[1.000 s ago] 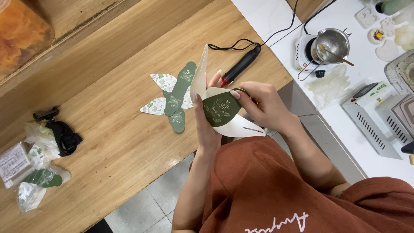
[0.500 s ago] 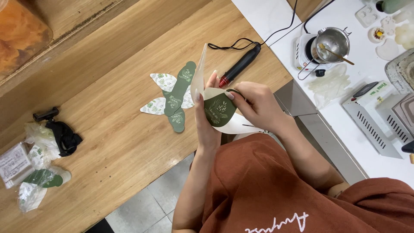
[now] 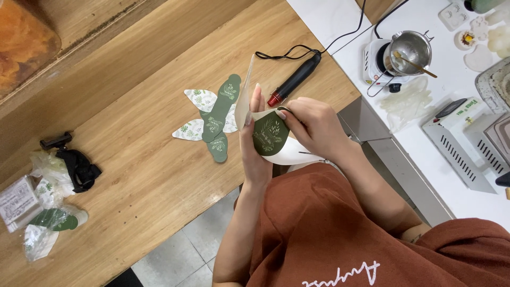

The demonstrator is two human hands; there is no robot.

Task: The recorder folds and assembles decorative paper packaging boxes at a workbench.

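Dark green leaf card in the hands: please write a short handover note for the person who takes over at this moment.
Left hand: holds the dark green leaf card and a white piece behind it, above the table edge.
Right hand: fingertips pinch the card's upper edge.
On the wooden table: a fan of green and white cards, and a black pen-shaped corded tool.
Done: several cards lie flat on the table.
Left: the held card is not yet down.

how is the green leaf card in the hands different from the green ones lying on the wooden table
The held green card is raised off the table, pinched between the left hand and right hand against white backing paper; the green table cards lie flat and untouched, overlapping white cards. Both carry pale leaf prints and rounded shapes.
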